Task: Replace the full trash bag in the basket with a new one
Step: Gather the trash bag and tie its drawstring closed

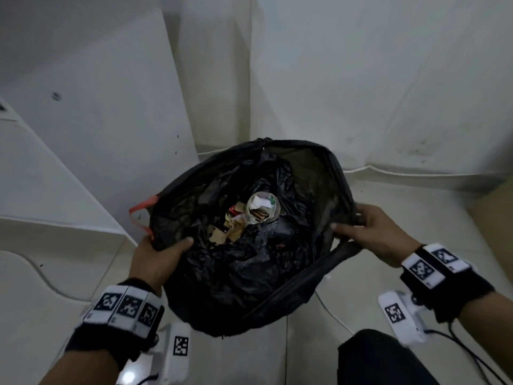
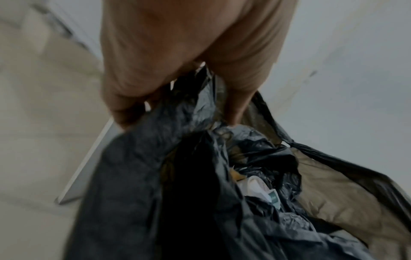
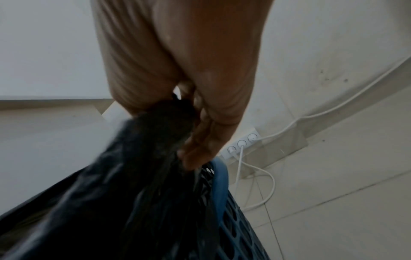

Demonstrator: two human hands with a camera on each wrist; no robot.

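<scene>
Black plastic filled my view: the bag [image 1: 244, 262] hung open between my two hands, its mouth stretched wide. My left hand [image 1: 158, 257] pinched the near-left rim, thumb inside the opening; my right hand [image 1: 372, 234] had its fingers curled round the bunched right rim. Paper scraps [image 1: 249, 218] lay on crumpled plastic inside. A red drawstring [image 1: 140, 215] looped out at the left edge. From the right wrist I saw the blue basket [image 3: 231, 218] just beside and below the bag. White cables [image 3: 258, 176] ran over the floor to a power strip [image 3: 242, 143] near the wall.
</scene>
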